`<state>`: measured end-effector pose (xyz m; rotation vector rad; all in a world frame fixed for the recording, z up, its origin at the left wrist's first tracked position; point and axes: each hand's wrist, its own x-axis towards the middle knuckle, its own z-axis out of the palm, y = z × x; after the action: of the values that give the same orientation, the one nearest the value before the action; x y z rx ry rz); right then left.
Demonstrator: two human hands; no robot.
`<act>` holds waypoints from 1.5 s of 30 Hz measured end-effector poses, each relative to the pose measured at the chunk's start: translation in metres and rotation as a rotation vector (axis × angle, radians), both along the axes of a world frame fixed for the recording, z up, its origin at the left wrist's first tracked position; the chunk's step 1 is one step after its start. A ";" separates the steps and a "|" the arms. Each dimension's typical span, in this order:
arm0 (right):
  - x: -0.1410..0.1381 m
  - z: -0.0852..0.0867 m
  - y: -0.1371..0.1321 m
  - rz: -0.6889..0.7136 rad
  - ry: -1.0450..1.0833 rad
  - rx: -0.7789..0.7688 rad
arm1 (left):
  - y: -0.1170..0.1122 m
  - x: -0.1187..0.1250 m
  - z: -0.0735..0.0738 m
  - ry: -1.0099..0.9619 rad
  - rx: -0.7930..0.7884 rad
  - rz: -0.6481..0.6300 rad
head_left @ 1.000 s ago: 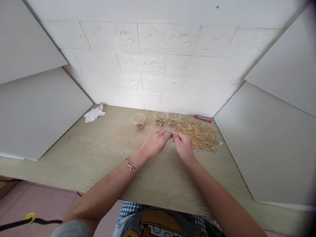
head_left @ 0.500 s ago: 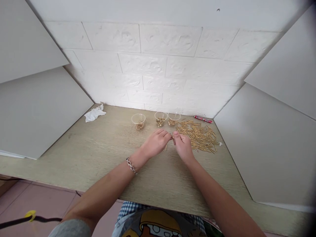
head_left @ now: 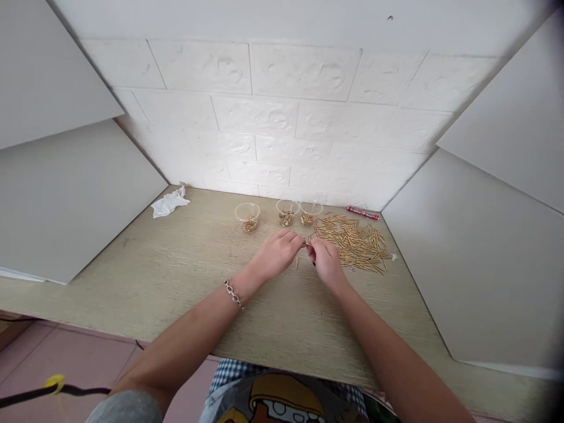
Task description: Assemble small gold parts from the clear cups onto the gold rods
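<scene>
My left hand and my right hand meet fingertip to fingertip above the wooden table, both pinched on a small gold piece between them. Too little of that piece shows to name it. A thin gold tube lies on the table just below my fingers. A heap of gold tubes is spread to the right of my right hand. A chain bracelet sits on my left wrist.
Three clear plastic cups with small gold parts stand behind my hands. A crumpled white tissue lies at the back left. A red pen-like thing rests by the white brick wall. White panels flank both sides.
My right hand has turned slightly and shifted a little toward me while staying pinched against my left fingertips. The left hand has barely moved.
</scene>
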<state>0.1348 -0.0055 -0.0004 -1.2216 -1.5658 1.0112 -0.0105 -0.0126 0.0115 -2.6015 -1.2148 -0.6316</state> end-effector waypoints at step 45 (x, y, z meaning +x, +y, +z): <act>-0.004 0.004 -0.001 0.001 -0.417 0.181 | 0.000 -0.002 0.010 0.143 0.011 -0.012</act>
<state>0.1304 -0.0069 0.0041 -1.3616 -1.9296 0.6203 -0.0127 -0.0126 0.0210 -2.5963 -1.1499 -0.4444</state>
